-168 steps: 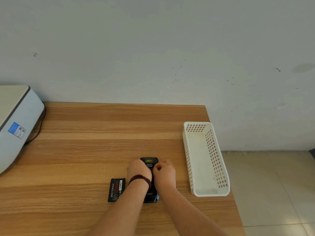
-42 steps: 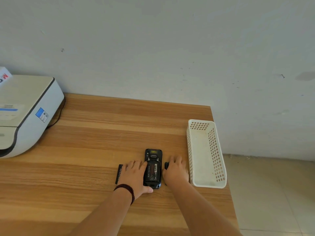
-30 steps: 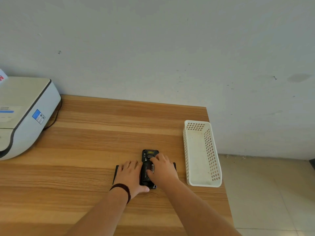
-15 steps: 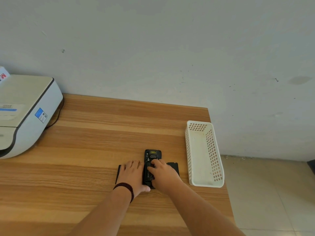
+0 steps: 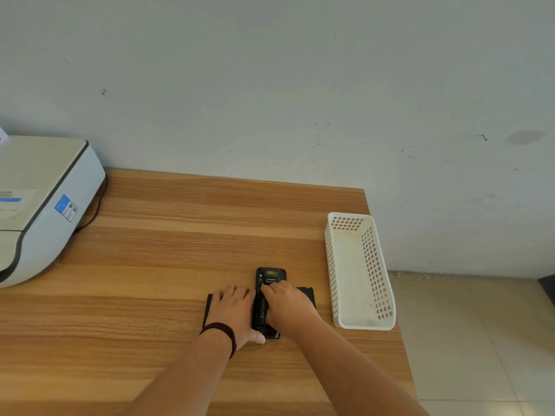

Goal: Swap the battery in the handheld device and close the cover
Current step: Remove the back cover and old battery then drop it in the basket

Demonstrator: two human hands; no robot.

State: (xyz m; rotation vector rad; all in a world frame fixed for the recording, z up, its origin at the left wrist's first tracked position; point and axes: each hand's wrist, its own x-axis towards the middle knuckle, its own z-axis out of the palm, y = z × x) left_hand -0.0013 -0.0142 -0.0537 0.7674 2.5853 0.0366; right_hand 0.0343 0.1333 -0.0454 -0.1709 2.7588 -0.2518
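Wooden surface (image 5: 180, 235) against a pale wall (image 5: 270, 85), white printer (image 5: 39, 205) at its far left, empty white perforated basket (image 5: 375, 265) by the right edge, tiled floor (image 5: 480, 340).

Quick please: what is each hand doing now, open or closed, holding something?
Left hand: open, flat beside the handheld device.
Right hand: fingertips on the device; grip cannot be told.

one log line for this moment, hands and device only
left hand: flat beside handheld device, steadying | right hand: fingertips at battery bay | cover: off, on table right of device | basket: empty
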